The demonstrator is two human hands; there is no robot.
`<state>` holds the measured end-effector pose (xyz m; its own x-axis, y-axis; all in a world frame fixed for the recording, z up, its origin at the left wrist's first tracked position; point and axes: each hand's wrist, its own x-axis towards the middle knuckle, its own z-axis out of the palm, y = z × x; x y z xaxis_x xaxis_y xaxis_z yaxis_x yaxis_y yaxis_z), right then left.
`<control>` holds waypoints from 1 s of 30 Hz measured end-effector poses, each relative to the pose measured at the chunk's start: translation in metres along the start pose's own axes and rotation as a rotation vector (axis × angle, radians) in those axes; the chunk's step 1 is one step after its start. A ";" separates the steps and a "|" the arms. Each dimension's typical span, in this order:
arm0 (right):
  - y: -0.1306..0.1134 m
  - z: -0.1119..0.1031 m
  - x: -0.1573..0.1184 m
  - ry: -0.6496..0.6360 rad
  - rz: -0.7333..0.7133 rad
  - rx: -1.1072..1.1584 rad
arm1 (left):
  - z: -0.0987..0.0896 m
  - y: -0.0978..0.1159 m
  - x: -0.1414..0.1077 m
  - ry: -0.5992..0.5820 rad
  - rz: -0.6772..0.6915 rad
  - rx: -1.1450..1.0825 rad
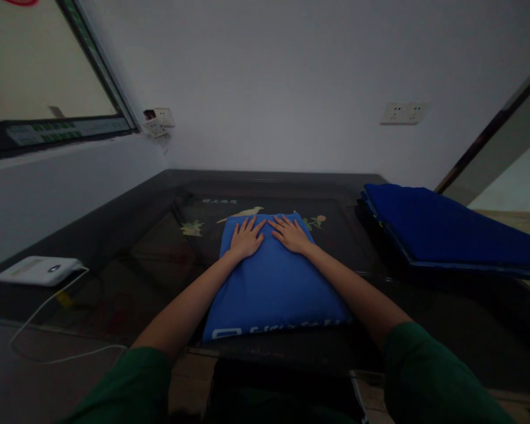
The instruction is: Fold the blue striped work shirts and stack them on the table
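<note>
Dark table (141,253), cloth (277,288) between device (39,271) and fabric (450,229)

One printed cloth (274,288), one darker bundle (446,227), one cable (48,361)

On the dark surface (159,247), beyond the far left corner of the blue cloth (276,288), stand four pale Chinese characters (219,201); the second reads 上, the last 花. White lettering (300,325) along the cloth's near edge is illegible.
</note>
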<state>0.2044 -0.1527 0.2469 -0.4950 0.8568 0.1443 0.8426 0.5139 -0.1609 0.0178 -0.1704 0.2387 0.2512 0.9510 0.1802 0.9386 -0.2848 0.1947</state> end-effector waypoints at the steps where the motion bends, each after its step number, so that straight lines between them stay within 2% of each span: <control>1: 0.004 0.001 -0.001 -0.006 0.007 -0.015 | 0.001 -0.004 -0.001 -0.006 -0.024 0.001; 8: 0.036 -0.004 -0.014 -0.016 0.252 -0.045 | -0.002 -0.035 -0.009 -0.013 -0.191 -0.005; 13: 0.034 -0.017 -0.028 -0.002 0.347 -0.106 | -0.016 -0.053 -0.023 -0.056 -0.257 0.103; 16: 0.016 -0.030 -0.035 0.091 0.347 -0.155 | -0.031 -0.041 -0.038 0.006 -0.224 0.235; 19: -0.018 -0.037 -0.039 0.152 0.248 -0.067 | -0.038 -0.004 -0.055 0.012 -0.066 0.186; 21: -0.044 -0.034 -0.043 0.093 0.133 0.041 | -0.035 0.024 -0.065 -0.050 0.033 0.082; 23: -0.062 -0.025 -0.052 -0.005 0.052 0.112 | -0.028 0.040 -0.075 -0.123 0.058 0.008; 26: -0.067 -0.011 -0.073 -0.076 0.037 0.095 | -0.020 0.038 -0.087 -0.189 0.039 -0.027; 30: -0.043 -0.006 -0.100 -0.065 0.111 -0.037 | -0.021 0.009 -0.097 -0.184 -0.002 -0.012</control>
<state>0.2190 -0.2606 0.2448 -0.4099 0.9099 0.0634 0.8997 0.4148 -0.1357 -0.0033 -0.2680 0.2427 0.2891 0.9573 0.0009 0.9366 -0.2831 0.2066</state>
